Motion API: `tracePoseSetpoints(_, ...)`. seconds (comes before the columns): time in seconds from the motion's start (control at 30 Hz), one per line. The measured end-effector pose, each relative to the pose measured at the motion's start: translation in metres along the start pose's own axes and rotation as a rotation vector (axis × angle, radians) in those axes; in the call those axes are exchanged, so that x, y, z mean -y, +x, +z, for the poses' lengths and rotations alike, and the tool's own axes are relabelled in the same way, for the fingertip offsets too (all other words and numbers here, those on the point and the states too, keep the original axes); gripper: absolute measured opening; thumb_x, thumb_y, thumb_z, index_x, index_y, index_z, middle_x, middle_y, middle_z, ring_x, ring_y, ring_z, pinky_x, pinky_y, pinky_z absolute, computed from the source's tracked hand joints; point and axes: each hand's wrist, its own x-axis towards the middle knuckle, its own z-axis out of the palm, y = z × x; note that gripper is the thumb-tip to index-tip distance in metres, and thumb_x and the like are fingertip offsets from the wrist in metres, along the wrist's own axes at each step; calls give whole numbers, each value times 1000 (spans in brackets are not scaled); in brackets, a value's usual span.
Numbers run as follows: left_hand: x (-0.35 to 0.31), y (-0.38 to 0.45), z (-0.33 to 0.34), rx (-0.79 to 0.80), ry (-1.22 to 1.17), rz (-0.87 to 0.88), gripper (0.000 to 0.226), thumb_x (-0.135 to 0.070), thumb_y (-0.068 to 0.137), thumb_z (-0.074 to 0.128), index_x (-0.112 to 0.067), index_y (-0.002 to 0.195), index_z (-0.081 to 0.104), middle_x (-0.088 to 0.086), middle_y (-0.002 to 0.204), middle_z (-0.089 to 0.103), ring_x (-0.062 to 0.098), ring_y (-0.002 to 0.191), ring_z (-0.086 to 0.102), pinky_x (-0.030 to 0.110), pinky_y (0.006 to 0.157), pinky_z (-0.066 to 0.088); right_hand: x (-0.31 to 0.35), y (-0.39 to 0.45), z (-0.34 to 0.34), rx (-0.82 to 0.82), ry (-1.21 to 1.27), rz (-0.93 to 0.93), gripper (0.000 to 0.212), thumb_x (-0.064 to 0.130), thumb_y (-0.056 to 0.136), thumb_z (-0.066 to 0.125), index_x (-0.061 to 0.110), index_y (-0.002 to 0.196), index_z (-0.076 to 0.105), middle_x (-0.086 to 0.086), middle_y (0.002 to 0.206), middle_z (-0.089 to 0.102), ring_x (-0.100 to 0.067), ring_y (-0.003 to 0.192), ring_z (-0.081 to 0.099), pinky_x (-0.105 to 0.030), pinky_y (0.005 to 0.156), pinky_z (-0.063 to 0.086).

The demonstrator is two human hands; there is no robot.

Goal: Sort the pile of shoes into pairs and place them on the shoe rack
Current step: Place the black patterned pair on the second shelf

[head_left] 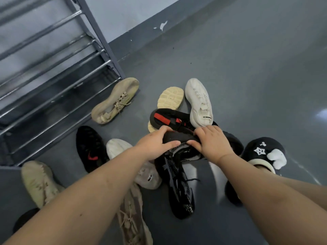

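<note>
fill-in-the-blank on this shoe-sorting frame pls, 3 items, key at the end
1. Both the left hand and the right hand grip a ____ shoe.
2. The shoe rack holds ____ shoes.
3. The black shoe lying alone near the rack carries a ____ logo.

Missing words: black; no; red

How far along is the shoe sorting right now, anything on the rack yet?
Done: nothing that shows; the visible bars of the shoe rack hold no shoes. In hand: the left hand and right hand both grip one black shoe over the pile. Left: everything else, including the tan sneaker, white sneaker and black sneaker with the red logo, all unpaired on the floor.
</note>
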Motion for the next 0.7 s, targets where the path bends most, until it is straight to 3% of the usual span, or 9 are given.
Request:
tracePoseSetpoints(0.1,19,-30,-9,8,76,40,56,-64,82,53,-32,128,44,-3,125,56,16,114,53,34,93,44,38,8,-7,-55,-55,-177,52,56,82,35,14,69,62,0,62,60,-23,59,60,-30,60,49)
tracePoseSetpoints(0.2,44,-63,-10,-40,85,5,50,-63,82,54,-25,114,52,0,108,61,18,100,56,30,80,42,80,13,-8,-76,-27,-315,52,57,82,36,14,68,62,-1,62,59,-23,60,58,-30,62,49)
tracePoseSetpoints(0.27,65,-87,-7,-89,7,-63,47,-61,83,53,-20,105,56,1,97,62,18,91,57,32,75,43,107,14,-10,-7,25,-337,57,60,83,34,13,76,65,-4,72,63,-27,72,63,-36,76,52)
tracePoseSetpoints(0.33,86,-110,1,-180,-146,-166,41,-57,85,53,-20,102,58,1,94,64,19,91,60,33,77,46,134,14,-12,91,73,-242,73,67,81,22,15,108,66,-11,109,64,-32,110,58,-45,106,36)
tracePoseSetpoints(0.4,101,-130,12,-283,-359,-261,33,-48,91,52,-18,102,61,-2,93,64,20,97,62,27,76,44,153,12,-16,222,129,-50,85,73,82,14,21,146,34,-14,153,29,-29,144,21,-46,118,6)
tracePoseSetpoints(0.5,109,-148,26,-365,-750,-390,33,-41,96,45,-14,109,60,-9,88,60,14,100,58,19,76,37,170,6,-14,331,272,269,90,72,87,28,22,153,-7,-11,160,-11,-28,148,-5,-46,118,-1)
tracePoseSetpoints(0.6,111,-151,42,-412,-1034,-471,33,-45,96,42,-16,102,56,-8,97,58,11,98,53,22,88,37,187,0,-14,537,754,574,95,69,85,41,16,154,2,-13,159,16,-31,142,27,-42,113,26)
tracePoseSetpoints(0.67,111,-148,54,-435,-1231,-498,56,-62,83,52,-10,100,64,-2,105,67,17,103,61,32,100,43,201,-6,-16,651,1142,670,76,62,89,45,10,143,37,-12,135,54,-24,109,58,-32,89,48)
tracePoseSetpoints(0.7,109,-147,58,-442,-1320,-503,61,-69,75,56,-15,101,67,3,108,70,22,106,63,40,103,44,208,-9,-18,656,1254,664,60,53,92,48,9,131,49,-9,122,62,-17,92,62,-26,75,52)
